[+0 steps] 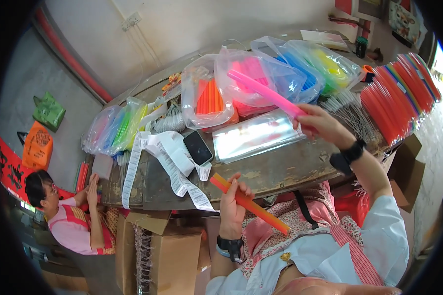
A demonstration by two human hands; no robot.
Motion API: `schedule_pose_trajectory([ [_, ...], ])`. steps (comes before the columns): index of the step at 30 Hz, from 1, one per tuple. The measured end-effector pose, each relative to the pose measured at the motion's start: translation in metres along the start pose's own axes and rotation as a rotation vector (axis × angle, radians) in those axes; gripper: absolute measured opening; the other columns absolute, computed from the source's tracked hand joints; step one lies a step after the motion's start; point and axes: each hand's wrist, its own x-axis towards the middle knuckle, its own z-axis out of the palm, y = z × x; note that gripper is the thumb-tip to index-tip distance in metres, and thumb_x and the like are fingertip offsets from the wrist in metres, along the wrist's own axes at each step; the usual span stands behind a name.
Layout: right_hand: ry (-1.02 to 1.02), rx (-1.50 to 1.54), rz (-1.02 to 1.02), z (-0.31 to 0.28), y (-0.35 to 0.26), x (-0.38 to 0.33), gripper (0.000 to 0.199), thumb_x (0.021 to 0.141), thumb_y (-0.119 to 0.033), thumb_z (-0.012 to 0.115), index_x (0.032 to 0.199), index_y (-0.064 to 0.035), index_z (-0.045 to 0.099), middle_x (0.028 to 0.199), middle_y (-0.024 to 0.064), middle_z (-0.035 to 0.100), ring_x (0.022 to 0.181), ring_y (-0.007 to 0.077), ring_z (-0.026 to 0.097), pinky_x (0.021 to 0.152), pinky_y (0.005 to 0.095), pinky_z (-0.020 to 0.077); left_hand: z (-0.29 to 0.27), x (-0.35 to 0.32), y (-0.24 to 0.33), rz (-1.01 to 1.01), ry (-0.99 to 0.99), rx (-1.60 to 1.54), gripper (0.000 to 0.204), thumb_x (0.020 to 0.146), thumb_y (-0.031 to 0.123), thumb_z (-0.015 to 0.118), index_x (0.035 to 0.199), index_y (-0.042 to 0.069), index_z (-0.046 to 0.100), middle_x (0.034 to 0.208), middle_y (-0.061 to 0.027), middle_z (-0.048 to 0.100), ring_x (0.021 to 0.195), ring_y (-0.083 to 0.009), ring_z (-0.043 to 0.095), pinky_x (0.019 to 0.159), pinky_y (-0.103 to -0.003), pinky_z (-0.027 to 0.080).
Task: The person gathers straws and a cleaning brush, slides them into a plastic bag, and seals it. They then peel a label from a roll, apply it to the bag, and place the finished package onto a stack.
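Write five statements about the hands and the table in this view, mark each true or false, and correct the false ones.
1. The person's right hand grips a long pink plastic stick-like piece. True.
2. The person's left hand is empty. False: the left hand grips a long orange-and-yellow plastic stick-like piece.
3. A flat black rectangular phone lies to the left of the shiny clear plastic sheets. True.
4. A long white printed paper strip is wound into one tight roll. False: the strip lies in loose loops on the worn wooden table.
5. An open brown cardboard box stands by the table's near edge. True.
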Motion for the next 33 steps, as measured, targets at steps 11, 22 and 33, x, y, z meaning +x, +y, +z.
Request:
schedule_pose_trajectory([
  [11, 0.117, -1.241, -0.627, 0.04, 0.056, -0.07, 0.048, 0.087, 0.001, 0.054, 0.134, -0.0041, 0.047, 0.094, 0.0103, 0.061, 0.068, 0.0238, 0.062, 0.058, 0.0333, 0.051, 0.06, 0.011, 0.002, 0.195, -0.073, 0.22, 0.043, 0.098, 0.026, 0.054, 0.135, 0.007, 0.045, 0.123, -0.0159, 0.06, 0.114, -0.0282, 0.059, 0.089, -0.043, 0.053],
  [22, -0.282, -1.448, -0.321, 0.029, 0.0, -0.074, 0.041, 0.081, -0.007, 0.059, 0.121, -0.0062, 0.055, 0.092, 0.0143, 0.063, 0.078, 0.0356, 0.063, 0.066, 0.0437, 0.051, 0.072, -0.021, -0.01, 0.295, -0.14, 0.933, 0.042, 0.098, 0.024, 0.056, 0.133, 0.002, 0.049, 0.125, -0.017, 0.059, 0.113, -0.0273, 0.06, 0.089, -0.038, 0.052],
  [33, -0.521, -1.023, -0.231, 0.013, -0.064, -0.016, 0.024, 0.084, -0.016, 0.067, 0.103, -0.0027, 0.061, 0.075, 0.011, 0.065, 0.066, 0.023, 0.063, 0.06, 0.0336, 0.0481, 0.07, -0.015, -0.013, 0.171, -0.189, 1.249, 0.037, 0.099, 0.021, 0.053, 0.13, 0.0, 0.05, 0.116, -0.0156, 0.065, 0.106, -0.0263, 0.064, 0.087, -0.036, 0.052],
])
